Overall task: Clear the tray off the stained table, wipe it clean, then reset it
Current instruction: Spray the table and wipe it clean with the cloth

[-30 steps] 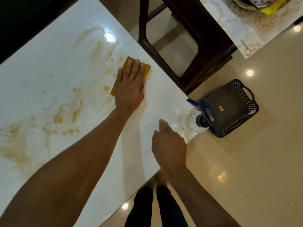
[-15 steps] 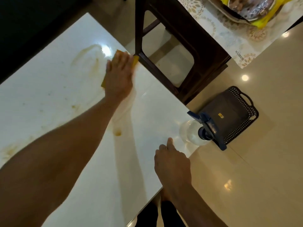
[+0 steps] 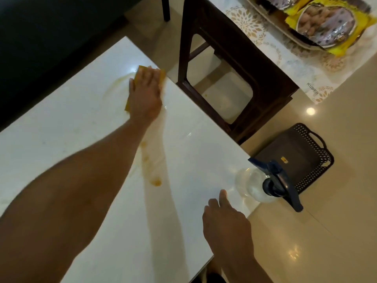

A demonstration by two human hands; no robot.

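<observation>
Left hand (image 3: 145,92) is pressed flat, fingers straight, on yellow cloth (image 3: 161,75) at desk (image 3: 71,119) far corner. Right hand (image 3: 226,221) is rested spread on near edge. Stains (image 3: 152,170) behind left hand are unwiped. Tray (image 3: 293,158) is parked on floor; reset pending.

Spray bottle (image 3: 253,185) on table (image 3: 81,127) corner (tray (image 3: 295,158) on floor beyond).

The left hand (image 3: 145,94), flat on the yellow rectangular cleaning cloth (image 3: 162,77), has pushed it toward twelve o'clock along the glossy white counter (image 3: 61,127). The broad brown stains are mostly wiped away, leaving a thin orange streak (image 3: 152,168).
</observation>
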